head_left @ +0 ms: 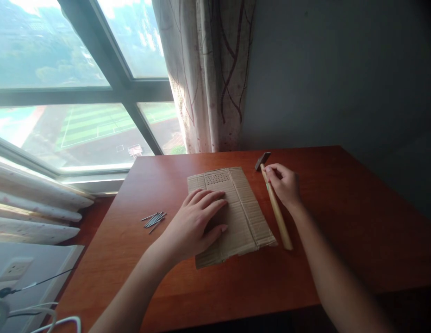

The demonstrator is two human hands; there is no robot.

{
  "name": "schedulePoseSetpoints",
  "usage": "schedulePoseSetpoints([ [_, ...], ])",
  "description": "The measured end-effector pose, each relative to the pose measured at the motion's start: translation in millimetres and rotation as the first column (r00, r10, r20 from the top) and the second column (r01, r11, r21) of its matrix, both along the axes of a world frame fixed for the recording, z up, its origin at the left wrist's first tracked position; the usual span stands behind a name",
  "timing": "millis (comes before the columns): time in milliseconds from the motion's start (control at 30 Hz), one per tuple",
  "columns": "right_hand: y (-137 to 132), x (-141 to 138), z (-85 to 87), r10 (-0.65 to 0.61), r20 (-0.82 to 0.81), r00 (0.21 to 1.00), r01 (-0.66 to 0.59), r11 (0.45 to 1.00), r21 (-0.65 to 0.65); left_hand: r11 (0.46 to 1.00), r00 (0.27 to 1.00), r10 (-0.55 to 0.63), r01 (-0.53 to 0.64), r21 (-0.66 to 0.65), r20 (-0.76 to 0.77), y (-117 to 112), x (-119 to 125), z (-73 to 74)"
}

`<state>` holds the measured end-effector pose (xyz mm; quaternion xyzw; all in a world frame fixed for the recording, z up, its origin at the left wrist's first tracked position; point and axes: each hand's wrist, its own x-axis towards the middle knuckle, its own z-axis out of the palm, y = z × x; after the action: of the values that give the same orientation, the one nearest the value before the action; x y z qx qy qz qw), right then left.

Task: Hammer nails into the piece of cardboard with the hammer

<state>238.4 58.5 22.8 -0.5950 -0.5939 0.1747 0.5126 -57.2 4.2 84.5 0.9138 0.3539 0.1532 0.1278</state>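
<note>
My left hand (pixel 197 222) lies on a piece of corrugated cardboard (pixel 240 226), its fingers stretched out and slightly apart. Near the far end of the cardboard, beyond my fingertips, is a block of small dark holes in rows. To the right, my right hand (pixel 283 182) is closed on the wooden handle of a hammer (pixel 279 217), just below its dark metal head. The hammer lies alongside the cardboard, with its head toward the wall. A small pile of several metal nails (pixel 154 221) rests on the table left of my left hand.
The reddish-brown wooden table (pixel 354 222) reaches back to a grey wall and a patterned curtain (pixel 215 83). A window (pixel 83 125) is at the left. White cables (pixel 62 322) and a wall socket (pixel 14 269) are low at the left, beside the table.
</note>
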Motion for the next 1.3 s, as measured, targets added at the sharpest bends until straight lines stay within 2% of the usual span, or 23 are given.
schedulePoseSetpoints([
  [100, -6, -11, 7.8, 0.107, 0.036, 0.994, -0.109, 0.992, 0.057, 1.000, 0.999, -0.025, 0.026, -0.011, 0.029, -7, 5, 1.8],
  [233, -12, -26, 15.9, 0.314, 0.175, 0.933, -0.339, 0.931, 0.135, 1.000, 0.995, 0.008, -0.008, 0.003, 0.101, -10, 6, -1.4],
  [300, -15, -32, 16.7, 0.385, 0.228, 0.894, -0.419, 0.899, 0.128, 0.997, 0.980, 0.069, -0.075, 0.028, 0.185, -9, -1, -4.8],
  [400, -17, -38, 14.2, 0.446, 0.250, 0.859, -0.483, 0.869, 0.108, 0.962, 0.922, 0.243, -0.270, 0.049, 0.302, -6, -25, -11.9],
  [467, -17, -40, 11.5, 0.438, 0.247, 0.865, -0.474, 0.873, 0.112, 0.899, 0.861, 0.400, -0.436, 0.050, 0.315, -4, -48, -18.8],
  [533, -16, -41, 8.9, 0.377, 0.220, 0.900, -0.411, 0.901, 0.136, 0.816, 0.798, 0.539, -0.575, 0.069, 0.270, -4, -71, -27.3],
  [600, -15, -42, 6.9, 0.291, 0.177, 0.940, -0.321, 0.931, 0.172, 0.741, 0.745, 0.647, -0.664, 0.099, 0.162, -5, -92, -36.7],
  [667, -15, -42, 5.2, 0.217, 0.149, 0.965, -0.243, 0.952, 0.188, 0.706, 0.715, 0.696, -0.697, 0.127, 0.059, -8, -107, -45.2],
  [767, -14, -42, 2.9, 0.162, 0.158, 0.974, -0.189, 0.966, 0.174, 0.711, 0.714, 0.700, -0.692, 0.125, -0.028, -12, -119, -54.2],
  [1000, -13, -39, 0.0, 0.137, 0.210, 0.968, -0.177, 0.966, 0.186, 0.704, 0.698, 0.710, -0.699, 0.124, -0.095, -16, -133, -64.3],
  [1300, -12, -32, 3.9, 0.095, 0.178, 0.980, -0.130, 0.971, 0.200, 0.689, 0.679, 0.724, -0.723, 0.060, -0.124, -14, -137, -64.3],
])
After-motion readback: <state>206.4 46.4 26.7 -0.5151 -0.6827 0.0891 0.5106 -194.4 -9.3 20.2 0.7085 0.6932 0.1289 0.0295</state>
